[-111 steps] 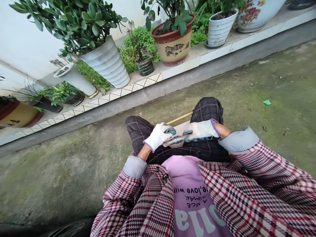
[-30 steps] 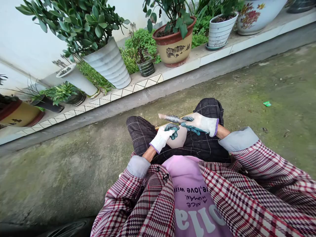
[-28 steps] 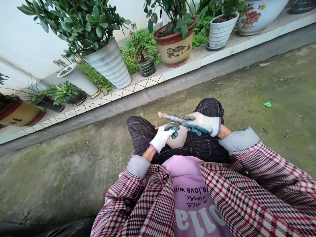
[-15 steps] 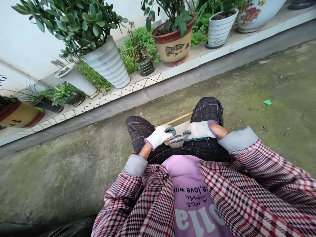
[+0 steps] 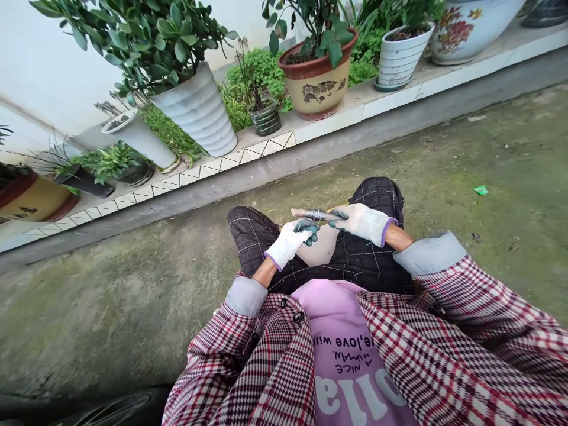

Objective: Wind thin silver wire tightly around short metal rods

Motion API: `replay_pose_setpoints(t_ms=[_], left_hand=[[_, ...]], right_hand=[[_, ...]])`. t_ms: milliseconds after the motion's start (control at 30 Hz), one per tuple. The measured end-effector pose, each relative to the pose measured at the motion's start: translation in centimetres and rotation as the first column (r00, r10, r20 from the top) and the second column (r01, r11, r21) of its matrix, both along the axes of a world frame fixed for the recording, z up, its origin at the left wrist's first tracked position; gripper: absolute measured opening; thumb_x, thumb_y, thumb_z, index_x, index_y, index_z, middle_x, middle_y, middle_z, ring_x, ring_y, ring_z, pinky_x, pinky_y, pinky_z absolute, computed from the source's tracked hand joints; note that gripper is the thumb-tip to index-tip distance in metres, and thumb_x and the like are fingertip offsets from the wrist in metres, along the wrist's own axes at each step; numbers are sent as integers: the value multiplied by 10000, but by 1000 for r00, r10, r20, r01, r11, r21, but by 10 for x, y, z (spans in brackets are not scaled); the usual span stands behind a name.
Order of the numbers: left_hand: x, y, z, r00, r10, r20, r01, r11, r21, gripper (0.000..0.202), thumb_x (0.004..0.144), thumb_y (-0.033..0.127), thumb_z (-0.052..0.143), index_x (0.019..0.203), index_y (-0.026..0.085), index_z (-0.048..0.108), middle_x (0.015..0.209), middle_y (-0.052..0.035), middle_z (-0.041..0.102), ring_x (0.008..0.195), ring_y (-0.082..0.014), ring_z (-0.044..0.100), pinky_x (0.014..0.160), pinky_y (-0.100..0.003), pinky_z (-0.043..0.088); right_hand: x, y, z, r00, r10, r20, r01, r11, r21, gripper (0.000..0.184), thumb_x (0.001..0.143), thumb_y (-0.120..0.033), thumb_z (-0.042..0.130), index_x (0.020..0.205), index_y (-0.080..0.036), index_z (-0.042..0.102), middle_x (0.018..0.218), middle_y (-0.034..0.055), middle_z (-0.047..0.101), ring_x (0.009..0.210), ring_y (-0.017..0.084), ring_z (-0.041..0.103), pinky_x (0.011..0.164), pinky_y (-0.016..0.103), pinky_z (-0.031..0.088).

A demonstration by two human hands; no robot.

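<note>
I sit with both gloved hands over my lap. My right hand [image 5: 364,222] is closed on a short tool with a wire-wrapped handle [image 5: 313,214], which points left above my knees. My left hand [image 5: 290,241] is curled, its fingertips on the edge of a pale flat board [image 5: 322,248] lying between my thighs, just under the tool. A thin yellow stick [image 5: 337,207] runs behind the hands across my right knee. What the far end of the tool looks like is hidden by the right glove.
A tiled ledge [image 5: 266,145] with several potted plants runs across the back: a white ribbed pot [image 5: 199,112], a brown-rimmed pot [image 5: 317,83], a small dark pot [image 5: 265,117]. Mossy concrete ground [image 5: 110,296] surrounds me. A green scrap [image 5: 480,190] lies at right.
Half a second ago both hands were low with the tool on the board. Now my right hand has lifted the tool forward and up; my left hand stays at the board.
</note>
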State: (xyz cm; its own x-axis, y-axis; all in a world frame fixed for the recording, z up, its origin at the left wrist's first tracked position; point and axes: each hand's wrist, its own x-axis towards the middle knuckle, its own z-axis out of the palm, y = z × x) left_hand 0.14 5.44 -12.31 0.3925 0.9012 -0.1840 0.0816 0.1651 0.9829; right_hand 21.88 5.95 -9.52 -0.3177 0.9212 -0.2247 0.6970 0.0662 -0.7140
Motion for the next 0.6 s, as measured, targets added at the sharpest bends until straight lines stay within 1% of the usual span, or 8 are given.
replay_pose_setpoints(t_ms=[67, 167, 267, 367, 433, 500, 533, 600], left_hand=[[0, 0, -2, 1000, -1, 28, 1, 1000, -5, 176, 692, 195, 629, 840, 106, 660, 647, -23, 641, 591, -106, 586, 551, -225, 463], [0, 1, -5, 998, 3, 55, -3, 1000, 4, 184, 693, 217, 652, 838, 105, 665, 641, -25, 654, 569, -107, 578, 561, -237, 466], [0, 2, -5, 998, -2, 65, -2, 999, 54, 146, 692, 193, 653, 806, 105, 678, 664, -30, 672, 608, -110, 597, 627, -245, 473], [0, 2, -7, 998, -25, 63, 20, 997, 76, 134, 705, 196, 652, 796, 105, 691, 668, -26, 665, 603, -103, 588, 638, -241, 457], [-1, 3, -11, 999, -11, 33, 9, 998, 63, 144, 710, 224, 659, 788, 107, 686, 649, -21, 647, 541, -90, 543, 576, -236, 431], [-4, 6, -15, 999, 13, -38, -10, 998, 68, 138, 708, 250, 663, 731, 113, 661, 610, -14, 618, 500, -82, 494, 515, -225, 396], [-6, 8, -16, 997, 1, -71, 5, 996, 90, 143, 710, 259, 662, 710, 116, 652, 605, -15, 612, 502, -83, 486, 504, -220, 388], [-11, 13, -16, 991, -75, -108, 89, 987, 136, 153, 706, 270, 664, 722, 118, 659, 635, -26, 627, 554, -99, 517, 528, -218, 412]], right_hand=[[-2, -4, 0, 998, -50, -34, 50, 999, -11, 254, 827, -350, 658, 1008, -172, 668, 736, 31, 663, 660, 154, 586, 550, 231, 403], [-4, -8, -1, 972, -88, -218, 55, 987, -151, 289, 841, -424, 642, 954, -159, 635, 640, -5, 584, 476, 95, 483, 435, 219, 369], [-4, -9, 0, 894, -171, -415, 57, 960, -273, 313, 833, -464, 644, 878, -160, 582, 620, -15, 543, 407, 75, 429, 350, 211, 359], [-2, -9, 3, 823, -230, -520, 30, 931, -364, 328, 815, -469, 667, 880, -166, 559, 612, -8, 547, 399, 81, 435, 313, 204, 352], [0, -10, 6, 812, -189, -552, -53, 918, -392, 340, 801, -475, 679, 878, -165, 560, 598, -12, 547, 372, 79, 423, 296, 205, 340], [4, -10, 6, 830, -79, -552, -176, 902, -394, 357, 781, -479, 692, 875, -153, 580, 593, -15, 556, 351, 72, 418, 297, 204, 339], [5, -11, 5, 842, -7, -540, -242, 889, -389, 371, 774, -481, 697, 889, -143, 598, 597, -14, 564, 349, 68, 421, 303, 201, 344], [8, -11, 3, 858, 119, -500, -343, 857, -384, 413, 766, -483, 701, 964, -127, 635, 611, -10, 588, 369, 67, 442, 326, 195, 361]])
